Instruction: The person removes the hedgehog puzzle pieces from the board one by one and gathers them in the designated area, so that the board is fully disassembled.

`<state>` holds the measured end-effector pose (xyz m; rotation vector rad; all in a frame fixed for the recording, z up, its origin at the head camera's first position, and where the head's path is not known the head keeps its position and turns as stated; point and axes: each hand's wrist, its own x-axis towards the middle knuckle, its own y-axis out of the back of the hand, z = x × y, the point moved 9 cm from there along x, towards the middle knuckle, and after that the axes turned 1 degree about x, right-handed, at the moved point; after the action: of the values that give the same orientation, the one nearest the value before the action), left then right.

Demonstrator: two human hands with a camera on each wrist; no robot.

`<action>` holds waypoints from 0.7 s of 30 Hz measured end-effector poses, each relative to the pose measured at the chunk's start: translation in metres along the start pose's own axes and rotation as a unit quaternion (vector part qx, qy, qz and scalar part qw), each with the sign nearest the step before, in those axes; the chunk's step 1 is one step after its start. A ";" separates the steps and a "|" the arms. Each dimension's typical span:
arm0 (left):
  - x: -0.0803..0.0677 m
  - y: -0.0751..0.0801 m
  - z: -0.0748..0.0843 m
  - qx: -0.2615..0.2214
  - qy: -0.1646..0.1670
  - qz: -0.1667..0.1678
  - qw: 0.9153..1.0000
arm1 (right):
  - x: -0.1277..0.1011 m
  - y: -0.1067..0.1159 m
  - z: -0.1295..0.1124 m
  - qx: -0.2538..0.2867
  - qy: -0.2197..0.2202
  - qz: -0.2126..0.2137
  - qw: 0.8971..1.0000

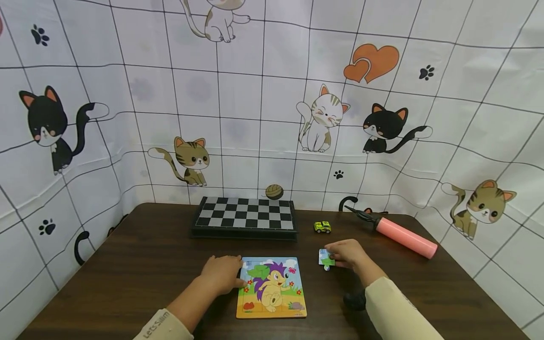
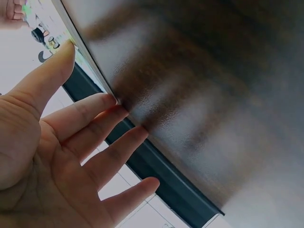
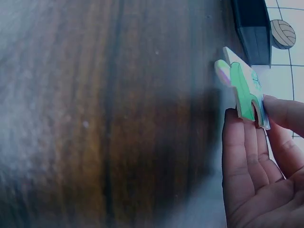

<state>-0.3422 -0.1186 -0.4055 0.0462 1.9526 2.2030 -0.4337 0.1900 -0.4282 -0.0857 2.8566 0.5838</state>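
Your right hand (image 1: 346,254) pinches a small flat jigsaw piece with green and pale blue print (image 3: 242,88) between thumb and fingertips (image 3: 240,142); the other fingers lie nearly straight, and the piece stands on edge just above the dark brown wooden table (image 1: 140,264), to the right of the board and apart from it. Your left hand (image 1: 222,274) is released, fingers (image 2: 102,114) spread and almost straight, with the tips resting at the left edge of the square wooden puzzle board showing a purple-spined cartoon hedgehog (image 1: 272,286), steadying it flat near you.

Judging by the head view, the picture looks almost whole; I cannot tell which gap the lifted piece belongs to, so at least this one piece seems left to seat.

Farther out, a folded black-and-white chessboard case (image 1: 245,216) lies at the far middle, a small yellow-green toy car (image 1: 322,227) sits to its right, and a pink hand pump with a black nozzle (image 1: 397,234) lies at the far right
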 end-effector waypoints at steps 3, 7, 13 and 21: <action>0.000 -0.001 0.001 0.007 -0.006 0.002 1.000 | -0.001 -0.002 -0.003 -0.020 0.008 -0.003 1.000; 0.001 -0.001 0.001 0.009 -0.008 0.002 1.000 | -0.003 -0.001 -0.010 -0.064 0.033 0.013 0.997; 0.001 -0.002 0.000 -0.003 -0.002 -0.007 1.000 | -0.008 -0.002 -0.032 -0.249 0.095 0.056 0.962; 0.001 -0.001 -0.001 -0.008 -0.003 -0.007 1.000 | -0.033 -0.086 -0.070 -0.360 0.269 -0.037 0.893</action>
<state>-0.3436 -0.1193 -0.4070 0.0372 1.9267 2.2057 -0.4073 0.0837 -0.3912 -0.5471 2.9091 1.8148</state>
